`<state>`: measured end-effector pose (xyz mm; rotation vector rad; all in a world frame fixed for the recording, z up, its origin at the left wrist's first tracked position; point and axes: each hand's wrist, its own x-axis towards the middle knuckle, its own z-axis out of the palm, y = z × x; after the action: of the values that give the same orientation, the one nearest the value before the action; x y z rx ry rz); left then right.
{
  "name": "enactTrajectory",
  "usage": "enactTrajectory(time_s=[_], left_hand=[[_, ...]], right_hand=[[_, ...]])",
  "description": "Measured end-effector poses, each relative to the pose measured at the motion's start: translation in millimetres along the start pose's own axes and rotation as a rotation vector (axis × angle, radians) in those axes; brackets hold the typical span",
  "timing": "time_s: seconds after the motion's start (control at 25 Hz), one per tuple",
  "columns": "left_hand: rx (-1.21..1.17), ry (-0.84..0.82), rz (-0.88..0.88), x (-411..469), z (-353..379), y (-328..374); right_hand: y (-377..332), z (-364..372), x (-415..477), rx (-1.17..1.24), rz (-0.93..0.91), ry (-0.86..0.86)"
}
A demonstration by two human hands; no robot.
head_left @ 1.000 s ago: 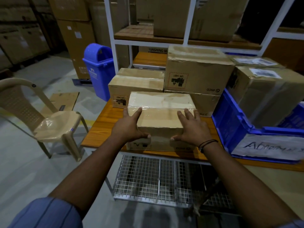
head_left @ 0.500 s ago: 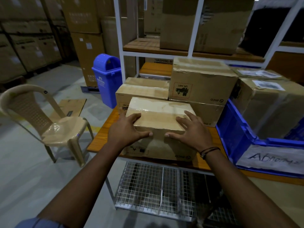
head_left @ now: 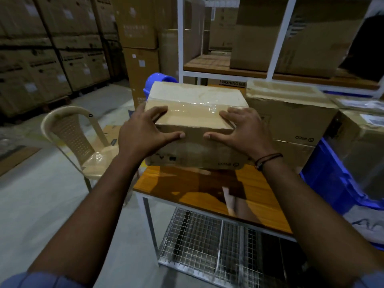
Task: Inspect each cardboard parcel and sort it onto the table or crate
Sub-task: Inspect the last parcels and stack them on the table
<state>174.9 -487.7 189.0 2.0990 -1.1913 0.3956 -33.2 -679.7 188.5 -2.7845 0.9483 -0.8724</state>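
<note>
Cardboard parcel (head_left: 195, 113), on the bench (head_left: 187, 183) a second ago, now hangs lifted between left hand (head_left: 143, 132) and right hand (head_left: 245, 129), both clamped on it, presumably for inspection.

Tape-sealed brown cardboard parcel (head_left: 195, 121) level above the orange table (head_left: 259, 204)

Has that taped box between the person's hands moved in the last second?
Yes. The taped box has risen off the orange table; bare tabletop now shows where it sat.
</note>
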Motion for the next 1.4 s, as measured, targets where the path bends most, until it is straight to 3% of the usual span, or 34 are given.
enactTrajectory(time_s=[0.16, 0.32, 0.48, 0.68, 0.96, 1.16, 1.4], left_hand=[[-0.046, -0.019, -0.055, 44.1, 18.8, -8.5], [-0.149, -0.148, -0.067, 89.0, 52.8, -20.0], [-0.037, -0.245, -0.064, 129.4, 89.3, -27.7], [0.225, -0.212, 0.038, 172.8, 141.1, -24.4], [0.179, -0.278, 0.089, 222.8, 177.9, -32.1], [0.153, -0.195, 0.134, 232.0, 193.7, -39.4], [0.181, -0.279, 0.055, 232.9, 185.4, -29.6]], right_hand=[[-2.1, 1.3, 43.1, -0.071, 0.015, -0.004], [11.2, 15.8, 80.6, -0.153, 0.043, -0.088], [28.5, 39.3, 114.5, -0.25, 0.07, -0.175], [37.1, 69.4, 154.5, -0.444, 0.14, -0.143], [63.7, 95.0, 194.3, -0.514, 0.128, -0.047], [78.4, 105.6, 206.1, -0.53, 0.07, 0.07], [75.1, 99.3, 205.9, -0.512, 0.083, -0.046]])
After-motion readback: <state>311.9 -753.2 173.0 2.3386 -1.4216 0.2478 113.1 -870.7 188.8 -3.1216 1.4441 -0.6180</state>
